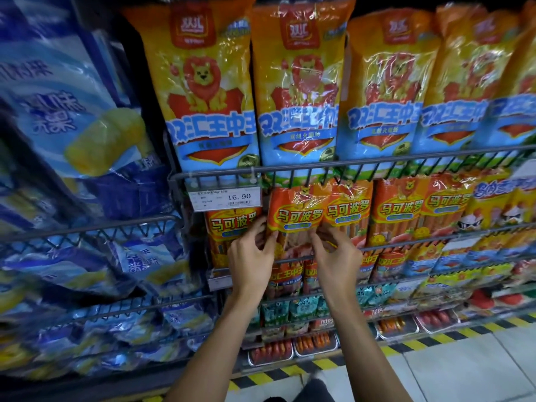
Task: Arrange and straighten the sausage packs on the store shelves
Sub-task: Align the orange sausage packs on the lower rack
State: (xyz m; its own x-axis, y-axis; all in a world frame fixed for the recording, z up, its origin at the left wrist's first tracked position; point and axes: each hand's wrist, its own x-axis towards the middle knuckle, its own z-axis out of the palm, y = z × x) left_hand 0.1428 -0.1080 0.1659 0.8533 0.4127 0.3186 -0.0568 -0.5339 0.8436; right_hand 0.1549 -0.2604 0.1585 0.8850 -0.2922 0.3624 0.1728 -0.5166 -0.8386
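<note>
Both hands, left hand (249, 253) and right hand (338, 250), gripped one orange sausage pack (294, 219), mid-straightening; neighbouring packs overlapped, lower rows untidy.

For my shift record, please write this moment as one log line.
step: straightening | left hand: grips orange sausage pack | right hand: grips same pack | place: second wire shelf

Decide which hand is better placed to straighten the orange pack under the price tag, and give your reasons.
Probably the left hand. Its fingers already lie at the right edge of that orange pack below the price tag. The right hand grips the middle pack, farther away.
</note>
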